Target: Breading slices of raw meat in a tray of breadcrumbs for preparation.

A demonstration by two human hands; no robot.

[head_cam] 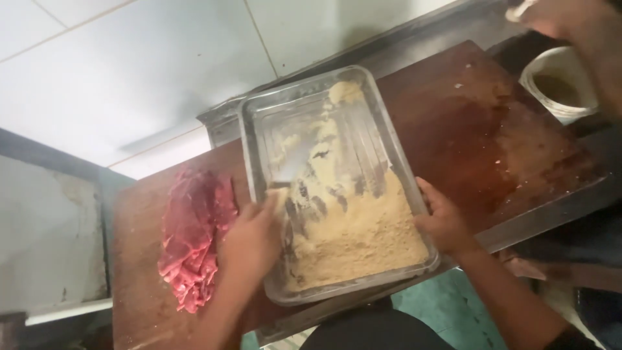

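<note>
A rectangular metal tray [259, 110] lies on a dark wooden board [473, 123]. Pale yellow breadcrumbs [363, 233] fill its near half and streak toward the far end. My left hand [249, 240] rests on the tray's left rim, fingers reaching into the crumbs. My right hand [444, 223] grips the tray's right rim near the front corner. A pile of raw red meat slices [191, 233] lies on the board just left of my left hand.
A white bowl [560, 84] with a brownish content stands at the far right, partly covered by another person's arm [583, 32]. White tiled wall lies behind the board. A steel counter edge [544, 214] runs under the board.
</note>
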